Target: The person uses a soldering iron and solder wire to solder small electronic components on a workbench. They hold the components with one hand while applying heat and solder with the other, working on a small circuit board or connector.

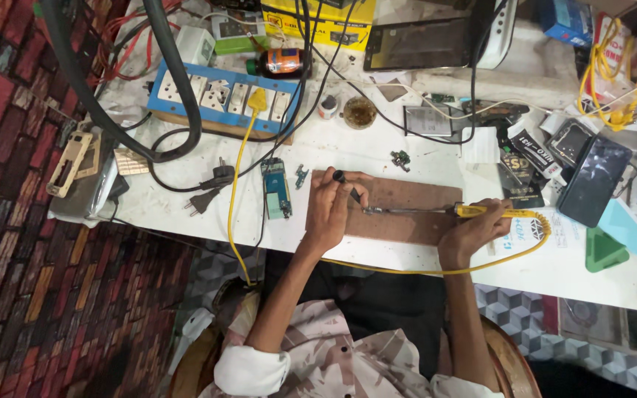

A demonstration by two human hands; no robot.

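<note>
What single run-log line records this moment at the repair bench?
left hand: holds dark tool | right hand: holds yellow soldering iron | tip: beside the left fingers, over brown mat | circuit board: left of the mat

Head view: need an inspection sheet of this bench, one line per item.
Surface: white table, stained, with a brown board under the hands.
Job's things: yellow-handled soldering iron, tip at the left hand; dark tweezers; the small part at the tip is too small to tell.
Clutter: green circuit board, small round tin, tablet, dark phone.
Grippers: left hand pinches the tweezers; right hand grips the soldering iron.
Cables: yellow cord runs from the blue socket board; black plugs lie loose.
Surroundings: red brick-pattern floor.
</note>
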